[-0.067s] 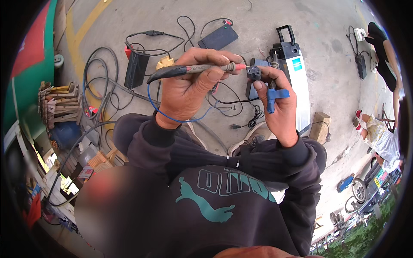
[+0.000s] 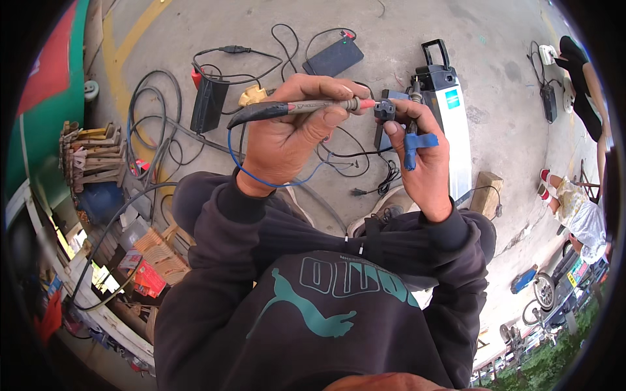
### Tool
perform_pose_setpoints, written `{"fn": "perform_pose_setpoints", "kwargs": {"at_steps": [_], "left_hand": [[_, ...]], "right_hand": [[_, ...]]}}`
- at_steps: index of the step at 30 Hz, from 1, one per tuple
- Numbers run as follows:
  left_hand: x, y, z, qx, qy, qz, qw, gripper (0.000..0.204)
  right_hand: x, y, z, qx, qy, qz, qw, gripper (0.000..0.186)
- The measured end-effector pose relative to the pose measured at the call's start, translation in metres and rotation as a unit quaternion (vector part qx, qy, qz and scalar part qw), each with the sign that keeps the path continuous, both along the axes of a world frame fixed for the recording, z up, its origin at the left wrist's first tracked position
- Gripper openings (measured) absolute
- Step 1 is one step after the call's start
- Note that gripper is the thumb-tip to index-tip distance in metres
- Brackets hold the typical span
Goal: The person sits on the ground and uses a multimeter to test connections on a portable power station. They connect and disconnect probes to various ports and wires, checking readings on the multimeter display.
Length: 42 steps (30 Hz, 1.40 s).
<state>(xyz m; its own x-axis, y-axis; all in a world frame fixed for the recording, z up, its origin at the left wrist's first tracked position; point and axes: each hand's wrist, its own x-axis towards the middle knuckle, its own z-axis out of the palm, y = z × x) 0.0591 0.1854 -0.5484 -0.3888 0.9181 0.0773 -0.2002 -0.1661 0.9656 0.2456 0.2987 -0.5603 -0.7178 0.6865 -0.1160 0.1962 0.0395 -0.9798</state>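
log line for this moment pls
left hand: holds red-tipped probe | right hand: holds dark connector | probe tip at connector | blue wire under left hand

A long white and grey battery pack with a black carrying handle is laid on the concrete floor, beside a wooden block. A black charger brick with a small green light is seen farther off, and a second black box is set among loose black cables. A yellow painted line is drawn across the floor. Wooden pieces are stacked at the left, next to a blue container and cardboard boxes. At the right edge, 2 other people are partly shown: one in dark clothes, one in pale clothes with red shoes.
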Motion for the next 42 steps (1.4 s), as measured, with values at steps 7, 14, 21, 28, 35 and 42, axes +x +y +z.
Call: {"fn": "perform_pose_setpoints", "kwargs": {"at_steps": [7, 14, 21, 28, 35, 42], "left_hand": [[-0.001, -0.007, 0.000, -0.009, 0.015, -0.017, 1.000, 0.016], [0.000, -0.010, 0.007, -0.063, 0.057, -0.025, 0.996, 0.015], [-0.014, -0.010, 0.015, -0.172, 0.067, -0.084, 0.979, 0.020], [-0.008, -0.010, 0.005, -0.179, 0.024, -0.058, 0.982, 0.022], [0.002, -0.007, -0.002, -0.184, 0.028, -0.024, 0.982, 0.027], [0.023, -0.008, -0.007, -0.192, -0.087, 0.003, 0.978, 0.027]], "right_hand": [[-0.006, -0.007, -0.006, 0.025, 0.023, -0.017, 0.999, 0.027], [0.001, -0.007, -0.004, -0.002, 0.005, 0.021, 1.000, 0.025], [0.001, -0.004, -0.002, -0.003, -0.023, 0.086, 0.996, 0.026], [0.000, -0.007, -0.008, -0.053, 0.009, 0.043, 0.998, 0.025], [-0.003, -0.016, -0.022, -0.013, 0.017, 0.020, 1.000, 0.028], [-0.013, -0.026, -0.030, 0.072, 0.029, -0.052, 0.996, 0.026]]}}
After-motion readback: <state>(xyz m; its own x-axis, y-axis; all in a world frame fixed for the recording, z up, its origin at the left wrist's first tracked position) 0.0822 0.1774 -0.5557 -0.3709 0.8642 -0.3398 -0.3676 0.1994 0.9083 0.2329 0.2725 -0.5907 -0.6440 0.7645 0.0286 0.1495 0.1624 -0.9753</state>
